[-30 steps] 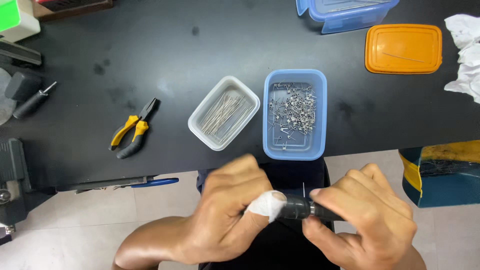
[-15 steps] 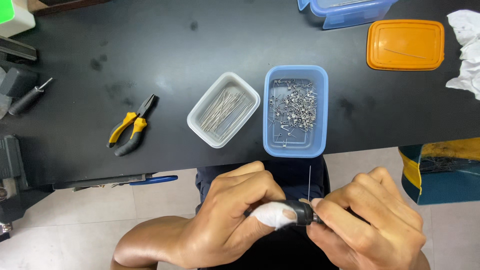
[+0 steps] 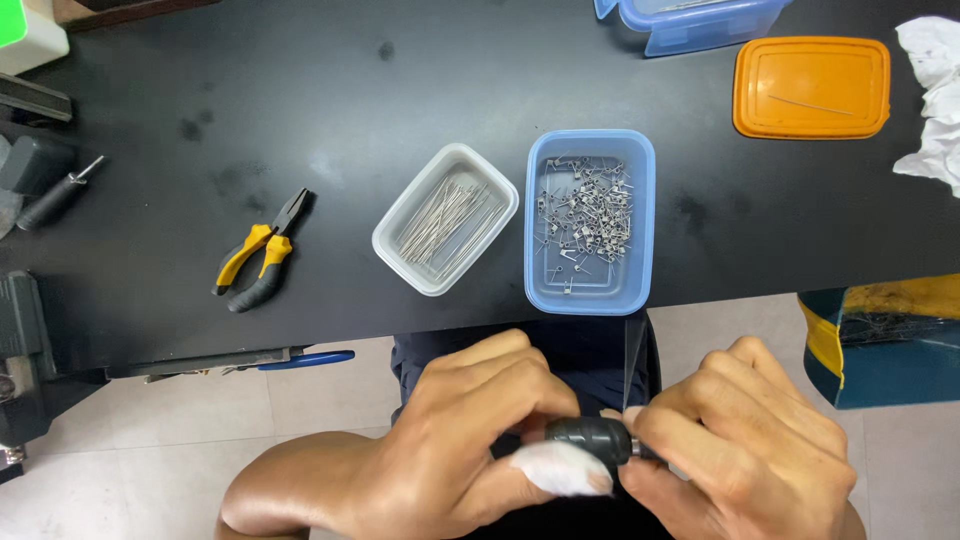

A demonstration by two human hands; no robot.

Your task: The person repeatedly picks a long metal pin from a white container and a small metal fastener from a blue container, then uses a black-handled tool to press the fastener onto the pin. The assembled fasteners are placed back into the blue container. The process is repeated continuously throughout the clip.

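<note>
Hands meet below the table edge: left hand (image 3: 450, 450), one finger bandaged white, clamps its fingers on a black tool handle (image 3: 590, 438); right hand (image 3: 745, 450) pinches a thin wire (image 3: 627, 365) at the handle's tip, rising toward 12 o'clock. Judged step: winding the wire, calling for steady tension. Beyond, on the black table (image 3: 300, 120), white tray of straight wires (image 3: 446, 232), blue tray of formed pieces (image 3: 590, 222); yellow-handled pliers (image 3: 258, 254) at 10 o'clock.

In front of you is a black table (image 3: 300, 90). On it lie yellow-handled pliers (image 3: 257, 255), a white tray (image 3: 445, 219) of straight wires, just beside it a blue tray (image 3: 590, 220) of small bent wire pieces, an orange lid (image 3: 811, 87), and crumpled white cloth (image 3: 932, 95).
</note>
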